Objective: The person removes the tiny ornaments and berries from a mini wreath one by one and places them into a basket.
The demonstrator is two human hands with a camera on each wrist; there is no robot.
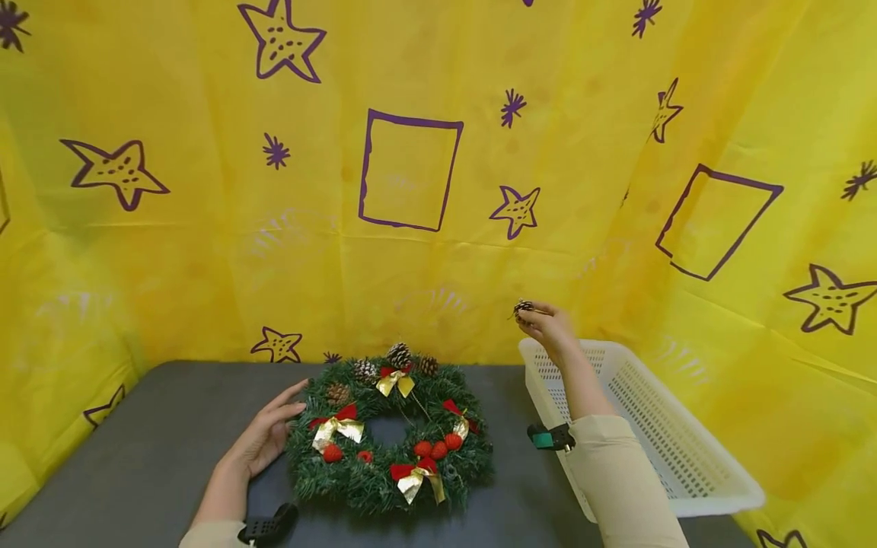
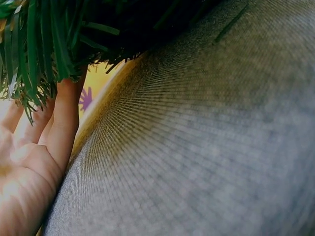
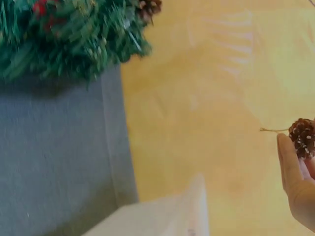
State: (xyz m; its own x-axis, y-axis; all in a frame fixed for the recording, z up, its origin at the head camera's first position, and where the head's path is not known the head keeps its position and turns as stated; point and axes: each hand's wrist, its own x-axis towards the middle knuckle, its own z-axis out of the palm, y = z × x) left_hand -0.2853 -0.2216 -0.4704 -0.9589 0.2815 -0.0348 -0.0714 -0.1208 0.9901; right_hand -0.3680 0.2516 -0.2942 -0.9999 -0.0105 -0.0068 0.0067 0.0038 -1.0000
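Observation:
A green wreath [image 1: 308,472] lies on the dark table, dressed with red and gold bows, red berries and several pine cones along its far side. My left hand [image 1: 263,434] rests at the wreath's left edge with fingers extended; in the left wrist view its fingertips [image 2: 69,93] reach up under the green needles. Raised above the far end of the white basket, my right hand [image 1: 548,329] pinches a small pine cone [image 3: 302,137]. This cone is brown with white-tipped scales, and a thin wire or string sticks out from it.
A white perforated plastic basket [image 1: 712,506] stands at the right of the table [image 1: 171,457]. Behind and at both sides hangs a yellow cloth [image 1: 425,281] with purple stars and squares. The table's far edge runs just beyond the wreath.

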